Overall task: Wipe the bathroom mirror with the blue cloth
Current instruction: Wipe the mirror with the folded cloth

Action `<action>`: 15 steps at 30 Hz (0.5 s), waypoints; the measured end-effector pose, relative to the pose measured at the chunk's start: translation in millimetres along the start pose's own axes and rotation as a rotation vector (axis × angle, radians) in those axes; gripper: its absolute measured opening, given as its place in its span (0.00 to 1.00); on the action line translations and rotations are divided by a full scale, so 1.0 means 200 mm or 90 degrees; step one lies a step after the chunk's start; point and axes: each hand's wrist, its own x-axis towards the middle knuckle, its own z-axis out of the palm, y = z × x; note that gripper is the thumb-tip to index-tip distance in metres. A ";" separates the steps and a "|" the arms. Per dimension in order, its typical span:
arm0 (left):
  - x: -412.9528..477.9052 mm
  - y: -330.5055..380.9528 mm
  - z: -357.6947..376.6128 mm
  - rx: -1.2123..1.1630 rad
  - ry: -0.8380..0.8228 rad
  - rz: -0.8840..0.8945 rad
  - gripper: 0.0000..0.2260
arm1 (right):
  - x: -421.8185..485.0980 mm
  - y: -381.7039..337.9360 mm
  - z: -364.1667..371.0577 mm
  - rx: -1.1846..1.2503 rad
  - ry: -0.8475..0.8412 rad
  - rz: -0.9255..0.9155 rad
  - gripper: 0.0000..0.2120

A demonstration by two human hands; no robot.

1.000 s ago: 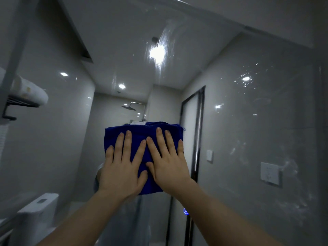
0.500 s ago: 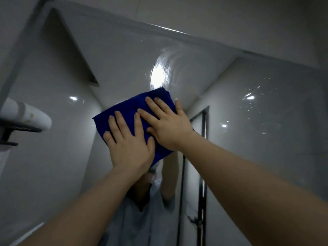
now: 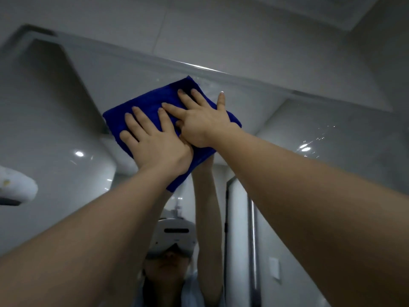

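A folded blue cloth (image 3: 152,100) lies flat against the bathroom mirror (image 3: 66,120), its upper corner almost at the mirror's top edge. My left hand (image 3: 155,142) presses on the cloth's lower left part with fingers spread. My right hand (image 3: 201,120) presses the upper right part, its thumb overlapping my left hand and its little finger off the cloth on the glass. Both arms reach up and forward. The cloth's lower corner pokes out below my left wrist.
The mirror's top frame (image 3: 243,79) runs diagonally just above the cloth, with tiled wall above it. A white rolled towel (image 3: 15,185) on a rack sits at the left edge. The mirror reflects a person wearing a white headset (image 3: 174,238) and a door frame (image 3: 252,240).
Both hands have slid the cloth upward on the mirror, from mid-height to just under its top edge. The view has tilted up with them.
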 end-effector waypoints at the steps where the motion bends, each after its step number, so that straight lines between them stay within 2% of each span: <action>1: 0.04 0.03 0.00 0.002 0.005 0.005 0.34 | 0.02 0.03 -0.01 0.006 0.005 0.010 0.24; 5: 0.15 0.11 0.00 0.004 0.012 0.036 0.32 | 0.08 0.13 -0.01 0.053 0.018 0.043 0.24; 15: 0.28 0.25 -0.02 0.004 -0.016 0.206 0.28 | 0.03 0.36 0.02 0.104 0.065 0.138 0.23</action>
